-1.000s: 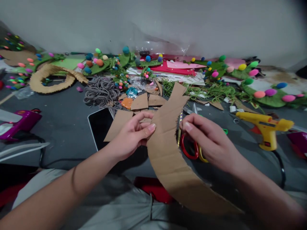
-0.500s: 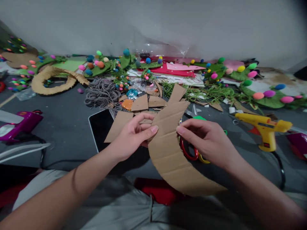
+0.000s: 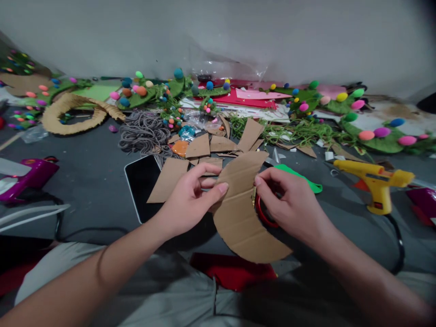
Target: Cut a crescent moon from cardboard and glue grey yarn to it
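A curved, crescent-like piece of brown cardboard (image 3: 238, 213) is held up over the dark table. My left hand (image 3: 194, 195) pinches its upper left edge between thumb and fingers. On the other side, my right hand (image 3: 284, 195) has thumb and forefinger pressed together at the inner edge; whether they grip the cardboard or a small bit at its rim is too small to tell. Red-handled scissors (image 3: 264, 211) lie behind the cardboard, partly hidden by it and by my right hand. Cut cardboard scraps (image 3: 198, 146) lie beyond.
A phone (image 3: 138, 181) lies left under a cardboard piece (image 3: 168, 179). A yellow glue gun (image 3: 379, 181) is at right, a purple tool (image 3: 34, 179) at left. Grey cord (image 3: 145, 131), a wrapped ring (image 3: 49, 116) and green garlands with coloured balls line the back.
The cardboard has tilted, and its lower end has drawn up and to the left. My right hand has shifted slightly, uncovering more of the green item behind it.
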Tool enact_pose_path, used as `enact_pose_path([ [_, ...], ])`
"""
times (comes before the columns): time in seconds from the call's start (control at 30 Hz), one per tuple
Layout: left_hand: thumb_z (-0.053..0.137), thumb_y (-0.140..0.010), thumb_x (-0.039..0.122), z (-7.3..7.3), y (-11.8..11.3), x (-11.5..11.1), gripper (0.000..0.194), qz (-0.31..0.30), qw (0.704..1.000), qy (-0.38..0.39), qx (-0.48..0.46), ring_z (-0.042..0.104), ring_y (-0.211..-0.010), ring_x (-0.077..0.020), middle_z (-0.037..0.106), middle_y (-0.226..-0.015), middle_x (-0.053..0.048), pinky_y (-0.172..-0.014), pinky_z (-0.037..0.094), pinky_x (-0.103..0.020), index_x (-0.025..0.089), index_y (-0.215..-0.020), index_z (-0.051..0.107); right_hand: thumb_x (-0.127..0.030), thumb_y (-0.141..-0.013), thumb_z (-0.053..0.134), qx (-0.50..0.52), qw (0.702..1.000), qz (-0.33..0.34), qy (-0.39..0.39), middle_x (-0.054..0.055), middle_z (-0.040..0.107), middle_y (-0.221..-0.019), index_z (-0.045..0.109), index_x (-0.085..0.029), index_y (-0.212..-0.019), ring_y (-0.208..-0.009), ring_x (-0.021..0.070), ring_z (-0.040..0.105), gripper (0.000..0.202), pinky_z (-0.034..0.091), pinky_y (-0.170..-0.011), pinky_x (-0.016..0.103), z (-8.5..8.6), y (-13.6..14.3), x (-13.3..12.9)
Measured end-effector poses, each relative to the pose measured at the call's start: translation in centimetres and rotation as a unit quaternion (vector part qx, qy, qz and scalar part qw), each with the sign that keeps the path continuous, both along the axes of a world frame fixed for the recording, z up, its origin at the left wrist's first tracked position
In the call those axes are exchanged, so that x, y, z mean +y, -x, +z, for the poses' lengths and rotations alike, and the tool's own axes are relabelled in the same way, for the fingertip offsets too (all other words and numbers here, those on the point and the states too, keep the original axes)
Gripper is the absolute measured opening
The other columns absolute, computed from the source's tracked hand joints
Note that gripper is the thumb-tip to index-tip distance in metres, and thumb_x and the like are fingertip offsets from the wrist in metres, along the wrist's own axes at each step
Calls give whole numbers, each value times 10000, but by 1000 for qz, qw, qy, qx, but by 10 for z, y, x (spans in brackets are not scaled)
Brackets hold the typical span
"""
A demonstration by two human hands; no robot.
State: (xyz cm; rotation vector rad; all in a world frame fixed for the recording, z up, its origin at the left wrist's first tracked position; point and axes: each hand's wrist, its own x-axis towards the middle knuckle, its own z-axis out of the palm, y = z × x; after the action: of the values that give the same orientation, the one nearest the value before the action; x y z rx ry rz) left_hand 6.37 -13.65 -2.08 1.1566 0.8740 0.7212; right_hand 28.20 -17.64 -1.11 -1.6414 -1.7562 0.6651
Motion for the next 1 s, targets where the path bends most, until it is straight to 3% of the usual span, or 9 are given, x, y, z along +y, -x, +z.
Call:
enact_pose_path([
  [0.37,803,-862,339,2,3,5,355,20,1000,4,-12,670,-635,-112,729,-792,3,-552,528,-186,198,-1101,581,-234,-889,577,-16,997,-62,-32,-20,555,-641,562,-221,-769,-564,134,490,122,386,-539,274,-3,-10,7],
  [0.5,831,-831,272,6,13,21,323,39,997,49,-32,670,-661,-91,739,-834,-10,-541,515,-133,190,-1099,671,-300,-946,535,-58,994,-86,-21,-27,437,-575,472,-234,-675,-533,132,399,286,304,-504,296,7,-34,15],
  [0.57,824,-817,201,6,21,33,268,88,990,96,-63,674,-665,-80,733,-851,-16,-597,563,-131,179,-1061,716,-379,-984,526,-98,990,-101,-20,-23,372,-546,385,-236,-602,-528,131,352,431,272,-512,318,11,-50,19],
  [0.6,796,-826,167,6,25,40,245,104,984,123,-69,669,-637,-81,734,-863,-33,-577,572,-136,168,-1061,728,-408,-980,541,-124,985,-116,-39,-18,383,-537,399,-237,-594,-525,133,356,446,277,-521,326,12,-59,20],
  [0.63,757,-841,138,5,29,46,229,111,981,145,-72,645,-583,-74,729,-861,-48,-524,558,-130,155,-1068,736,-396,-975,556,-142,984,-105,-33,10,499,-592,494,-233,-650,-559,144,434,369,321,-556,334,13,-68,21],
  [0.7,687,-876,129,3,39,57,205,95,971,189,-111,589,-490,-62,707,-818,-61,-401,488,-103,155,-1073,737,-367,-942,611,-153,986,-70,-12,93,700,-850,668,-210,-921,-685,185,586,169,417,-628,346,12,-83,23],
  [0.73,648,-912,151,2,43,61,222,80,964,205,-147,598,-504,-63,703,-829,-70,-404,489,-91,169,-1117,730,-398,-939,619,-166,984,-58,-12,125,728,-940,696,-201,-1017,-740,210,623,225,444,-648,355,10,-90,24],
  [0.87,490,-946,76,3,47,65,293,66,944,250,-207,657,-565,-79,705,-844,-100,-497,564,-102,131,-1143,700,-621,-913,616,-261,964,24,54,153,741,-1107,744,-187,-1110,-972,314,675,494,506,-776,419,-9,-109,25],
  [1.0,463,-891,112,12,39,61,287,181,937,251,-162,763,-779,-184,744,-883,-148,-701,661,-215,77,-1067,688,-563,-940,576,-269,962,4,45,150,744,-1077,734,-162,-1099,-964,334,685,459,507,-820,445,-27,-117,24],
])
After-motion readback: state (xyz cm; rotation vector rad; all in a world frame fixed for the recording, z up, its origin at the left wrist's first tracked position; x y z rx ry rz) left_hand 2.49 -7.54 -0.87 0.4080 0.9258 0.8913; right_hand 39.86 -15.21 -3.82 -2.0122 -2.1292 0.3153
